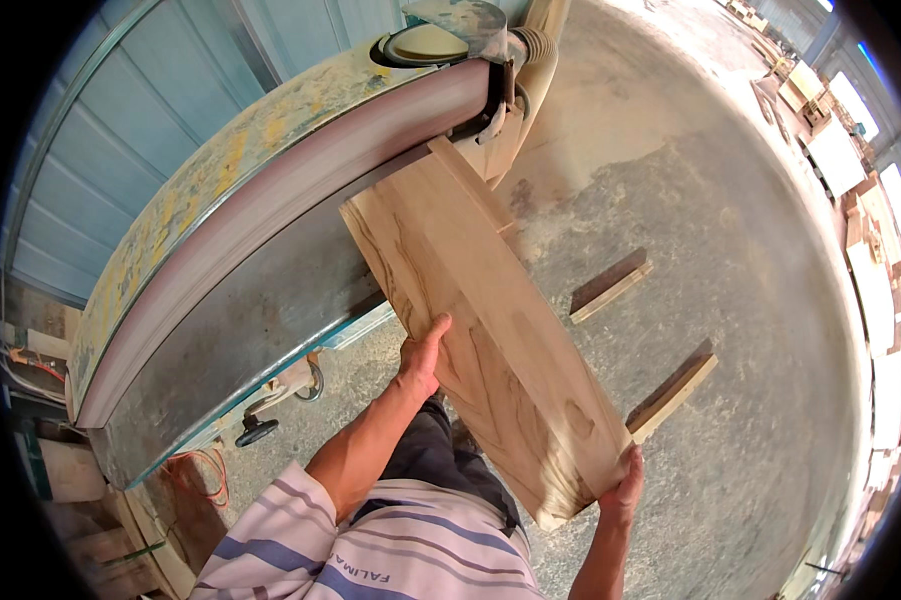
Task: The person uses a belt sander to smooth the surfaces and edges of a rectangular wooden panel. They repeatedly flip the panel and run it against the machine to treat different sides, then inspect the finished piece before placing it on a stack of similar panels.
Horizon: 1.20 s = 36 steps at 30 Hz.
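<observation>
A long wooden board (495, 335) with wavy dark grain lies slantwise in front of me, held in both hands. Its far end reaches over the metal table (260, 300) of a belt sander, near the reddish sanding belt (310, 170); whether it touches the belt I cannot tell. My left hand (423, 355) grips the board's left edge around mid-length, thumb on top. At the near right corner, my right hand (624, 488) is closed on the board, its fingers partly hidden beneath. A narrow wooden strip (473, 187) shows along the board's far right edge.
The sander's dusty, paint-worn cover (185, 205) curves along the left, with a dust hose (535, 45) at its far end. A black handwheel (257, 431) sticks out below the table. Two wooden supports (610, 290) (673, 398) rise at the right above the concrete floor. Stacked wood (875, 250) lines the far right.
</observation>
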Motion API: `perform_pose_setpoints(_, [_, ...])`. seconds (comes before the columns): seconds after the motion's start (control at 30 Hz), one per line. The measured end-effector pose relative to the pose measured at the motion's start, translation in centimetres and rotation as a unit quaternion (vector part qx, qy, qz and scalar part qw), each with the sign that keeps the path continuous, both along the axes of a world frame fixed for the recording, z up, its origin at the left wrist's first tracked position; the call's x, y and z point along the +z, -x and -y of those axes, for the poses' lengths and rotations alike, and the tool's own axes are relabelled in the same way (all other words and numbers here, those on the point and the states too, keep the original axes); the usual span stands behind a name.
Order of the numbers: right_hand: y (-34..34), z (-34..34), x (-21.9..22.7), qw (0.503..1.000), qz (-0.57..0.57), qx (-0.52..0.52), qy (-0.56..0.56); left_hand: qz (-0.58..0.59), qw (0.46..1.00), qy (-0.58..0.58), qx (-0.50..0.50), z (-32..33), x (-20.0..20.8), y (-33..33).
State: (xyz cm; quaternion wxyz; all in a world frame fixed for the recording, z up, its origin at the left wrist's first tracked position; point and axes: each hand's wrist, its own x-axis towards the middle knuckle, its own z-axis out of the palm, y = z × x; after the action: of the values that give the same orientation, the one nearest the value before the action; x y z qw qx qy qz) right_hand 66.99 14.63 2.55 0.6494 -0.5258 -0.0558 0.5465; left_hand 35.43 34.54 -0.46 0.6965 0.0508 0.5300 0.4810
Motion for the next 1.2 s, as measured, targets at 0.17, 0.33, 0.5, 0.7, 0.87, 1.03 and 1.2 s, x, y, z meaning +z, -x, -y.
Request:
perform_pose_setpoints(0.17, [0.3, -0.3, -1.4, 1.0, -0.007, -0.023, 0.003, 0.005, 1.0, -0.019, 0.004, -0.7, -0.1, 0.6])
perform_pose_setpoints(0.33, [1.0, -1.1, -0.8, 0.999, -0.014, -0.033, 0.01, 0.012, 1.0, -0.008, 0.002, -1.4, -0.5, 1.0])
perform_pose_setpoints(0.5, [1.0, -1.5, -1.9, 0.997, -0.028, -0.065, 0.041, -0.016, 1.0, -0.015, 0.01, -2.3, 0.1, 1.3])
perform_pose_setpoints(0.7, [1.3, -2.4, -2.4, 0.996, -0.032, -0.072, 0.043, -0.01, 1.0, -0.022, 0.009, -3.4, -0.1, 2.1])
perform_pose_setpoints(0.87, [2.3, -3.5, -2.2, 0.994, -0.058, -0.076, 0.047, -0.012, 1.0, -0.014, 0.002, -4.4, -0.1, 3.2])
perform_pose_setpoints(1.03, [3.7, -4.7, -1.2, 0.991, -0.019, -0.096, 0.088, -0.025, 1.0, -0.002, 0.001, -4.3, 0.2, 3.5])
perform_pose_setpoints(1.2, [4.0, -4.4, -1.3, 0.991, -0.034, -0.109, 0.068, -0.002, 1.0, 0.013, -0.019, -5.0, -1.6, 3.9])
